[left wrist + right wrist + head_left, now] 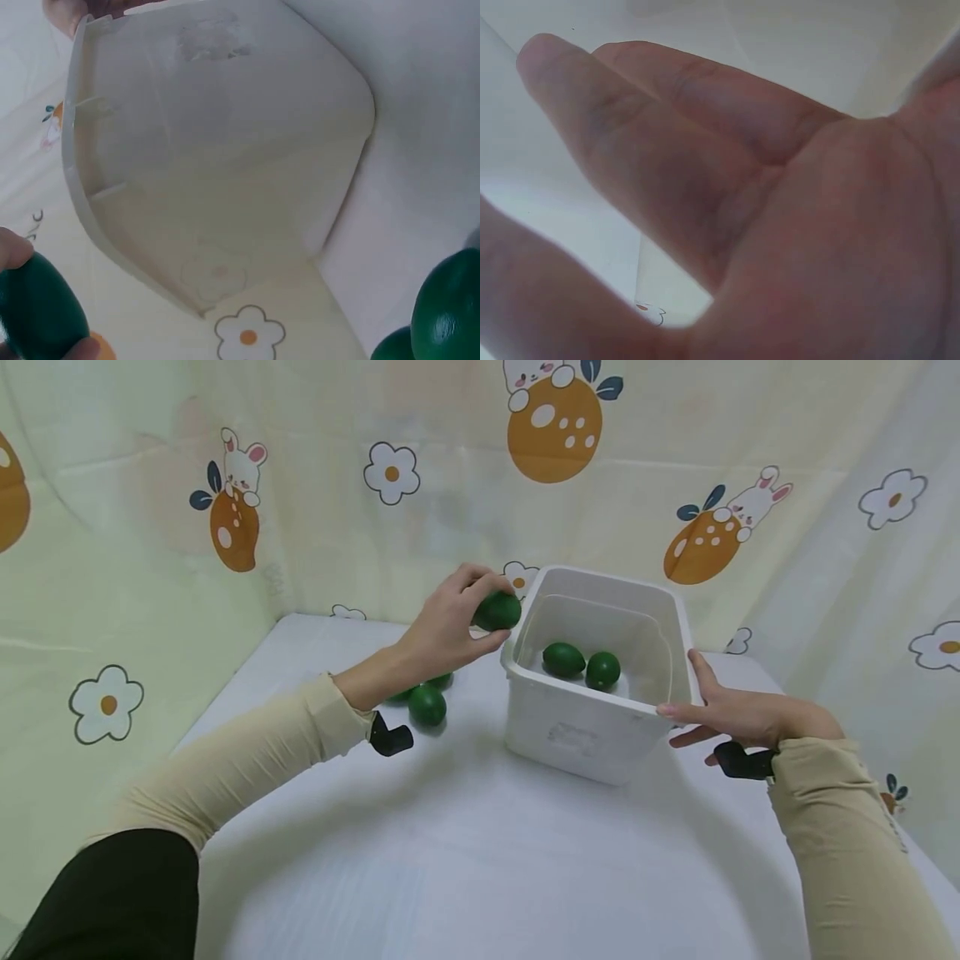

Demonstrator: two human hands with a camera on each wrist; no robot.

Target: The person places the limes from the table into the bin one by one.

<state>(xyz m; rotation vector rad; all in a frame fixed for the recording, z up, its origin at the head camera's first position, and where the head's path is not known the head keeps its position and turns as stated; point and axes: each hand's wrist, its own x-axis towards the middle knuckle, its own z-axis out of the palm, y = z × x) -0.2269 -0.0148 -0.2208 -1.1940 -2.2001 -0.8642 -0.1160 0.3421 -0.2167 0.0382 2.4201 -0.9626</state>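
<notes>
My left hand (pixel 450 618) pinches a dark green lime (pixel 498 611) between thumb and fingers, just outside the left rim of a white plastic bin (pixel 570 747). The held lime (pixel 41 311) also shows in the left wrist view. Two more limes, one oval (pixel 563 660) and one rounder (pixel 603 671), lie on the bin's floor. My right hand (pixel 738 714) touches the bin's near right corner at the rim. Its fingers (pixel 622 112) look straight in the right wrist view. Below my left wrist, a lime (pixel 427 705) rests on the table with others partly hidden behind it.
A white-covered table (pixel 480 868) holds the bin and loose limes. Behind and beside it hangs a pale curtain (pixel 450 410) printed with flowers and rabbits. The bin's walls stand well above the limes inside. Small black devices are strapped at both wrists.
</notes>
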